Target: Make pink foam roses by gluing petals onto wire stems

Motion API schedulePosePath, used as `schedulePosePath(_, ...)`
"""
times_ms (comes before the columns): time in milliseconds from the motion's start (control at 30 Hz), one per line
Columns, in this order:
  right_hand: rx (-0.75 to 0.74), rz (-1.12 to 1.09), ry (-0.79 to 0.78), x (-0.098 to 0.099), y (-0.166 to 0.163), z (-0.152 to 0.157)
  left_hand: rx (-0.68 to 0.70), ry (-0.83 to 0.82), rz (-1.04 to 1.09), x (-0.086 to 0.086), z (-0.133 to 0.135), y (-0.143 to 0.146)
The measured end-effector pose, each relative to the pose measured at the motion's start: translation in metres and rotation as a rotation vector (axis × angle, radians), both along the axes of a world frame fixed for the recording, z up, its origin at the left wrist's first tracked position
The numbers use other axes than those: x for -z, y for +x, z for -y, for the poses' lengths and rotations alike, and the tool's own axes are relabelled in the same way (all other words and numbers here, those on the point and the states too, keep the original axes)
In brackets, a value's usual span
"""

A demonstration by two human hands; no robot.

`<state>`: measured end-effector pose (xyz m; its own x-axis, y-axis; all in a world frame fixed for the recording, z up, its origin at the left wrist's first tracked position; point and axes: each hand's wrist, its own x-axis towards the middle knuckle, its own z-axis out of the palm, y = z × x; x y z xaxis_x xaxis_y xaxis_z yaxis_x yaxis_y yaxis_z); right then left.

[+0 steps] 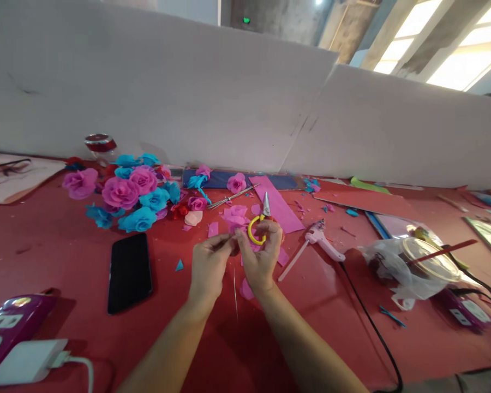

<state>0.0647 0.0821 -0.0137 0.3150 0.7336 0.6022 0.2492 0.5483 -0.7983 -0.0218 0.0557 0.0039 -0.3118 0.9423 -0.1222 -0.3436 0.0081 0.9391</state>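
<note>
My left hand [209, 267] and my right hand [262, 257] meet in the middle over the red table, the thumbs and fingers of both pinched together. A thin pale wire [235, 295] runs down from between the pinched fingertips. Pink paper petals [235, 214] show just beyond the fingers; I cannot tell whether they are attached to the wire. Scissors with yellow handles [265, 205] lie behind my right hand, blades pointing away, partly covered by its fingers. To the right rests a pink glue gun [321, 241] with a glue stick in its back.
Pink and blue paper flowers [120, 192] are heaped at left, near a black phone [130, 273]. Loose wires [233, 197] and a pink paper strip [278, 204] lie ahead. A bagged cup [417, 262] stands right, beyond the glue gun's cord [368, 316]. A white partition [188, 93] closes the back.
</note>
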Motion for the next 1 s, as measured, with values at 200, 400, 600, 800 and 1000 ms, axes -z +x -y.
schedulePosePath(200, -0.385, -0.252, -0.301, 0.0, 0.003, 0.0, -0.011, 0.026, 0.06, -0.001, -0.001, -0.001)
schedulePosePath(400, -0.519, -0.344, -0.317, -0.002, 0.01, -0.005, 0.023, 0.107, -0.075, -0.001, 0.0, -0.005)
schedulePosePath(600, -0.538, -0.435, -0.324, -0.008, 0.008, -0.001, 0.106, 0.135, -0.038, -0.004, 0.0, -0.008)
schedulePosePath(800, -0.451, -0.434, -0.301, -0.011, 0.006, 0.001, 0.022, 0.129, -0.157, -0.009, 0.003, -0.009)
schedulePosePath(1000, -0.462, -0.494, -0.432, -0.02, 0.003, 0.008, -0.378, 0.301, -0.504, -0.021, 0.015, -0.006)
